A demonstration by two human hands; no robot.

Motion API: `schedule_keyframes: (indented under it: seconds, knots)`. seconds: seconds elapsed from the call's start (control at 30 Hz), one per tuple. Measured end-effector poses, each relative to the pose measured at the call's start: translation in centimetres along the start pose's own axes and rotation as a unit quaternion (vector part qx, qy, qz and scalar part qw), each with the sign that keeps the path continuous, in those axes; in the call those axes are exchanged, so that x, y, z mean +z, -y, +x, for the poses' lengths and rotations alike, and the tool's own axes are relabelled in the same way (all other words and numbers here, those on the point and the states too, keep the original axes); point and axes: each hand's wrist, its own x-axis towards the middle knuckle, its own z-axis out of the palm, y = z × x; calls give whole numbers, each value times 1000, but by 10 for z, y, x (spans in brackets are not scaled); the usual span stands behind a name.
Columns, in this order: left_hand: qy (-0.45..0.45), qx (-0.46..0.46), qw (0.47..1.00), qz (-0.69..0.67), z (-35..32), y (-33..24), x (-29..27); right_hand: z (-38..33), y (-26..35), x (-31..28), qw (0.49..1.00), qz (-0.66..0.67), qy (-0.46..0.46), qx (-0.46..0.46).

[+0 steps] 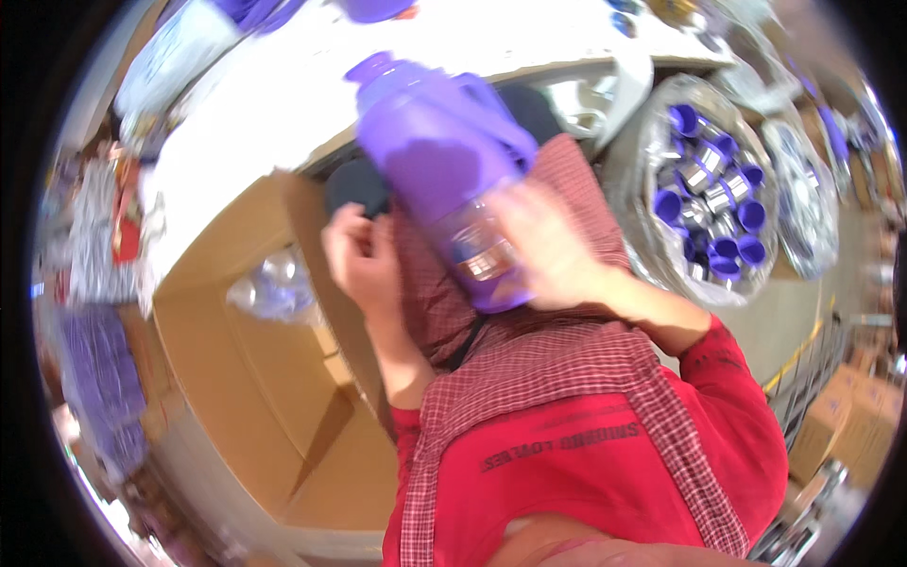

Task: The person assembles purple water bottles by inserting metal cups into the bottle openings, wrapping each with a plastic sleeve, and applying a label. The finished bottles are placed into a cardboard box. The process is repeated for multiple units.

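Observation:
A purple vacuum flask (pixel 416 156) with a side handle lies tilted over my lap, its narrow end pointing up and to the left. Its end nearest me carries a shiny silver band (pixel 487 255) and a purple rim. My right hand (pixel 548 246), smeared by motion, wraps around that end from the right. To the left of the flask, apart from it, my left hand (pixel 364 260) is raised with loosely bent fingers, and nothing shows in it. Beside that hand stands an open cardboard box (pixel 227 397) with clear plastic bags (pixel 274 288) inside.
A white-topped table (pixel 255 104) runs across the far side. At the right, a clear plastic bag (pixel 628 189) holds several silver and purple cups (pixel 723 189). Closed cartons (pixel 841 416) stand farther right, and purple goods (pixel 99 378) are stacked at the far left.

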Motion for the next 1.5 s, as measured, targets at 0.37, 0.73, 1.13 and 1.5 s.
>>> schedule_keyframes:
  seconds: [0.37, 0.73, 1.13, 1.5]
  knots:
    - [344, -249, 902, -79, 214, 46, 94, -234, -172, -67, 880, -7, -132, 457]
    - [243, -423, 816, -310, 179, 12, 67, -484, -264, -146, 434, -366, -17, 823]
    - [364, -144, 866, -310, 179, -19, 112, 70, -212, -98, 963, -128, -204, 123]
    - [284, -192, 830, -439, 183, -46, 86, 190, -160, -13, 819, 562, -10, 116]
